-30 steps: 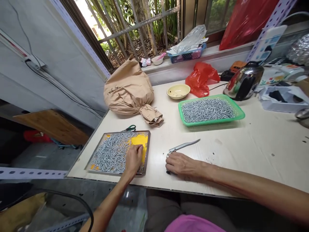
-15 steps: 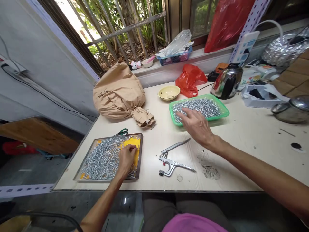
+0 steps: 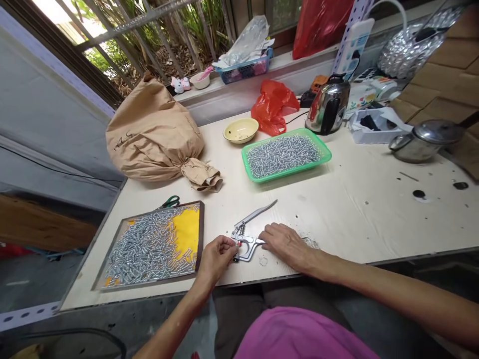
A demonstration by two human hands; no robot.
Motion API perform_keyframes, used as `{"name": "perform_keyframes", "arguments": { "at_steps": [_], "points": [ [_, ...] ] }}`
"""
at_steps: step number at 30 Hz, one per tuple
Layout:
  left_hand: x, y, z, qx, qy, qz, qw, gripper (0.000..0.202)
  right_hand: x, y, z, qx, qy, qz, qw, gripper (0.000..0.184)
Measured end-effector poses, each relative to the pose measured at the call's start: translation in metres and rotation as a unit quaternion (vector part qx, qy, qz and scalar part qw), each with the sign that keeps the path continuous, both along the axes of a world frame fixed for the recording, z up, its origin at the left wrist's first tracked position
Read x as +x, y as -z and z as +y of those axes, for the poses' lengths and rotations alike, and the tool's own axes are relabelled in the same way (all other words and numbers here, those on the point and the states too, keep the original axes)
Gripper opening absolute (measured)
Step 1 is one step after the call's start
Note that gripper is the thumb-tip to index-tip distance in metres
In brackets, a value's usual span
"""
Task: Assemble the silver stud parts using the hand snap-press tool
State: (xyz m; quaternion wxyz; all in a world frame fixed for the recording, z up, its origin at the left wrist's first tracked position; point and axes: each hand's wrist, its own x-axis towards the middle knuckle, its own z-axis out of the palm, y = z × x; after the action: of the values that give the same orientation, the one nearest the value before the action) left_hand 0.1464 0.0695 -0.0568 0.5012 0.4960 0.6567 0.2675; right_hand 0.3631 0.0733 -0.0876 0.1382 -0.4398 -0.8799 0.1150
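Silvery snap-fastener pliers (image 3: 247,240) lie on the table near its front edge, handles spread and pointing right. My right hand (image 3: 286,247) rests on the table with its fingers curled over the end of their lower handle. At the jaw end, my left hand (image 3: 219,257) has thumb and fingertips pinched together beside the jaws; anything between them is too small to make out. Left of it, a shallow dark-framed tray (image 3: 201,234) with a yellow bottom holds a heap of small silvery metal pieces (image 3: 144,247). Similar pieces (image 3: 284,154) fill a green plastic basket (image 3: 288,174) behind the pliers.
A tied brown paper sack (image 3: 157,134) stands at the back left, with green-handled scissors (image 3: 171,201) by the tray. Farther back are a cream bowl (image 3: 241,130), a red plastic bag (image 3: 275,107) and a kettle (image 3: 329,104). On the right stands a metal teapot (image 3: 426,142).
My right hand has come down from the green basket to the pliers' lower handle. My left hand has left the tray and moved right to the jaws. The view has shifted.
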Motion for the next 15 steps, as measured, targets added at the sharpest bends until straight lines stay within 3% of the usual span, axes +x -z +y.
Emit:
{"name": "perform_keyframes", "arguments": {
  "at_steps": [15],
  "points": [
    [-0.014, 0.0, 0.028, -0.056, 0.179, 0.079, 0.979, 0.027, 0.001, 0.012, -0.001, 0.015, 0.011, 0.025, 1.0, 0.004]
  ]
}}
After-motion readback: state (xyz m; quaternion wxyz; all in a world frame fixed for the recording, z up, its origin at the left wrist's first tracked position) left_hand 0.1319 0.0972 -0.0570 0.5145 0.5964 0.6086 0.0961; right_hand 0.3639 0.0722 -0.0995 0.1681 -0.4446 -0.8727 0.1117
